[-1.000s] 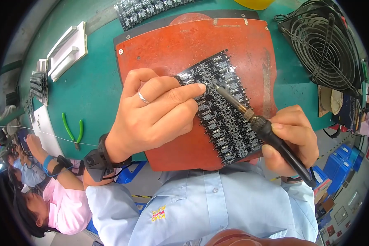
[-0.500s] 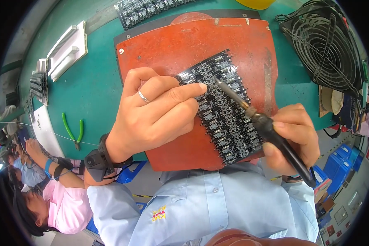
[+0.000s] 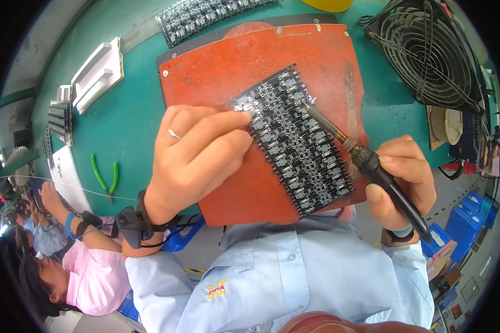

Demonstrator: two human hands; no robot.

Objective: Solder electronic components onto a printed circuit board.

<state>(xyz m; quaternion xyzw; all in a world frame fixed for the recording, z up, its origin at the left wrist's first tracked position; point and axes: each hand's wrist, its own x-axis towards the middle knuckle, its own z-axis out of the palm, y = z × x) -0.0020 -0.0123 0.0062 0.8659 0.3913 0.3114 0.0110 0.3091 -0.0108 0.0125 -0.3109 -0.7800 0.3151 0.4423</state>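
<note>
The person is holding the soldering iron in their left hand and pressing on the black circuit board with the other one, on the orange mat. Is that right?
Not quite. The head view shows the soldering iron in the right hand. It is the left hand that presses on the black circuit board, which does lie on the orange mat.

Electronics workshop: soldering iron (image 3: 372,166), circuit boards (image 3: 294,139)

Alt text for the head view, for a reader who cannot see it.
A right hand holds a soldering iron tip-down on a black circuit panel, which the left hand steadies on an orange mat over a green bench.
</note>
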